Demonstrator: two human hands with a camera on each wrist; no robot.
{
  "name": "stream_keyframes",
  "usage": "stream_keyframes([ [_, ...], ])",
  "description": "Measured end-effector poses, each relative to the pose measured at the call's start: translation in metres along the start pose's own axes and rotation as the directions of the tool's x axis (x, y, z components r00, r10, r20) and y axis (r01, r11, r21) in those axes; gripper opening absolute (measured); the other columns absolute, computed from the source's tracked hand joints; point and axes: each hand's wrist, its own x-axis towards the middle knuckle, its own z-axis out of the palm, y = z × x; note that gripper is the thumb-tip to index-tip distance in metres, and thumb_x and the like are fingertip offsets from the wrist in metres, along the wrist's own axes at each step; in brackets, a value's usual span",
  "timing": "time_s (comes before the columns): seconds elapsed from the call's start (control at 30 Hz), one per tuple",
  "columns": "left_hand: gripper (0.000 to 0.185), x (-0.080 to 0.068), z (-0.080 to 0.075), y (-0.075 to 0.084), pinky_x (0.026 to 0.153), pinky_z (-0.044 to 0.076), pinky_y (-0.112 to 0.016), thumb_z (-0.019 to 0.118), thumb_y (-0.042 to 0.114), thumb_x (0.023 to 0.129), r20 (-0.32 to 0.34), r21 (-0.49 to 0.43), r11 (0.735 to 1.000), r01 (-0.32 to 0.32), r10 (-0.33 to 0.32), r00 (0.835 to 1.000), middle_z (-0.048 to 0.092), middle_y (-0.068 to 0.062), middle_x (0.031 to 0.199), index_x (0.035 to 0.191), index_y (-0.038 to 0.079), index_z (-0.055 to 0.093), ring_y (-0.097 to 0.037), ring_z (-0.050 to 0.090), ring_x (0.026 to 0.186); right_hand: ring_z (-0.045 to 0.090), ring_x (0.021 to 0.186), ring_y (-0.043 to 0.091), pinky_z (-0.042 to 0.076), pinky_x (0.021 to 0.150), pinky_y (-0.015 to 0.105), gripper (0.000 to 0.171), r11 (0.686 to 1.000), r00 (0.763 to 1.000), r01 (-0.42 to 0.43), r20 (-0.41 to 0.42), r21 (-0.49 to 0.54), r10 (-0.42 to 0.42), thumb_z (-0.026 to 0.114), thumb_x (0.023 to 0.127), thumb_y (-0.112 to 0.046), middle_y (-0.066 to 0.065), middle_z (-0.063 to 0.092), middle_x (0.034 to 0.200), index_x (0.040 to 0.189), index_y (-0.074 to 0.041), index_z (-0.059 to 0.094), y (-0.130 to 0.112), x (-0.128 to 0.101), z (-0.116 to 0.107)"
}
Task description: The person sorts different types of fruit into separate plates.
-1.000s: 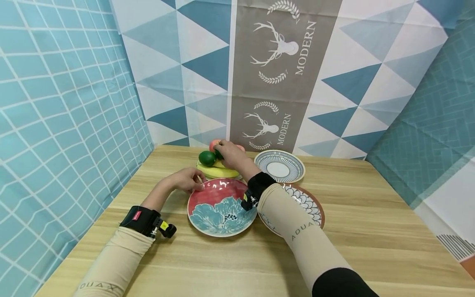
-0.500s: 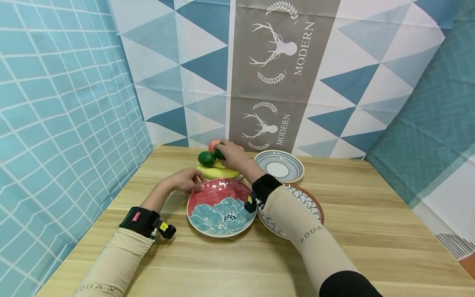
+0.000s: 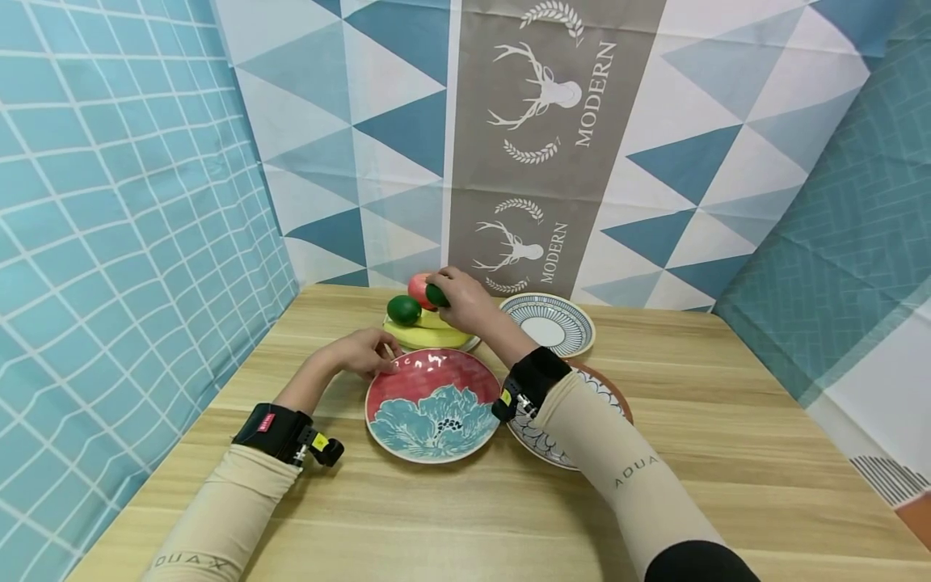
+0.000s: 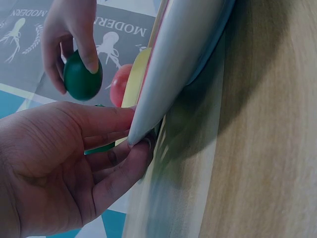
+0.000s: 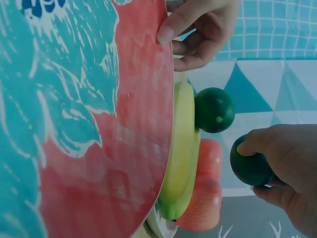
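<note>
Green fruit (image 3: 437, 295): pinched by the right hand (image 3: 465, 303), fingers curled, above the banana (image 3: 429, 332). Flowered plate (image 3: 433, 405): rim pinched by the left hand (image 3: 360, 353), steadied on the tabletop (image 3: 727, 453).

A small, round, dark green fruit (image 3: 437, 295), smooth and glossy like a lime or avocado, is pinched in the fingertips of the right hand (image 3: 465, 305) and held above the fruit pile at the far side of the worktop. A red plate with a blue flower (image 3: 433, 404) lies flat, its far-left rim gripped by the left hand (image 3: 360, 354).
</note>
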Motion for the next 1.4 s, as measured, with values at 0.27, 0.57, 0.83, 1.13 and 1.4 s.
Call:
stream_keyframes([
  [0.27, 0.026, 0.0, 0.001, -0.001, 0.066, 0.058, -0.03, 0.074, 0.012, 0.099, -0.001, 0.009, 1.0, 0.001, -0.001, 1.0, 0.066, -0.013, 0.096, 0.122, -0.001, 0.068, -0.018, 0.062, 0.075, 0.061, 0.122, 0.03, 0.053, 0.101, 0.041, 0.056, 0.999, 0.997, 0.027, -0.077, 0.043, -0.024, 0.076, 0.094, -0.007, 0.016, 0.056, 0.143, 0.147, -0.008, 0.059, -0.009, -0.015, -0.012],
  [0.57, 0.026, -0.001, 0.001, 0.0, 0.065, 0.057, -0.03, 0.073, 0.012, 0.1, -0.001, 0.013, 1.0, 0.005, -0.005, 1.0, 0.066, -0.013, 0.096, 0.122, -0.001, 0.068, -0.018, 0.061, 0.074, 0.062, 0.121, 0.028, 0.054, 0.101, 0.041, 0.055, 0.995, 0.986, 0.074, -0.155, 0.073, -0.062, 0.079, 0.094, -0.01, 0.014, 0.057, 0.143, 0.145, -0.01, 0.061, -0.023, -0.032, -0.027],
  [0.83, 0.026, -0.001, 0.001, 0.0, 0.064, 0.055, -0.03, 0.073, 0.013, 0.1, 0.004, 0.017, 1.0, 0.001, -0.001, 1.0, 0.065, -0.012, 0.095, 0.121, 0.0, 0.067, -0.017, 0.059, 0.073, 0.064, 0.118, 0.027, 0.055, 0.099, 0.041, 0.056, 0.989, 0.979, 0.111, -0.181, 0.095, -0.093, 0.08, 0.093, -0.011, 0.012, 0.057, 0.142, 0.146, -0.011, 0.061, -0.036, -0.047, -0.032],
  [1.13, 0.026, -0.002, 0.0, 0.001, 0.065, 0.056, -0.029, 0.074, 0.014, 0.1, -0.003, 0.032, 0.999, 0.001, -0.001, 1.0, 0.065, -0.012, 0.097, 0.121, 0.001, 0.068, -0.019, 0.06, 0.077, 0.056, 0.128, 0.029, 0.055, 0.101, 0.042, 0.057, 0.986, 0.982, 0.131, -0.147, 0.105, -0.114, 0.083, 0.09, -0.012, 0.012, 0.057, 0.143, 0.144, -0.014, 0.063, -0.049, -0.066, -0.032],
  [1.4, 0.023, -0.002, 0.001, 0.0, 0.066, 0.056, -0.03, 0.072, 0.011, 0.1, 0.005, 0.025, 1.0, -0.018, 0.018, 1.0, 0.067, -0.013, 0.097, 0.12, 0.0, 0.069, -0.019, 0.061, 0.077, 0.063, 0.118, 0.022, 0.054, 0.102, 0.04, 0.057, 0.975, 0.979, 0.188, -0.104, 0.119, -0.176, 0.087, 0.087, -0.013, 0.008, 0.06, 0.14, 0.141, -0.014, 0.065, -0.059, -0.081, -0.023],
])
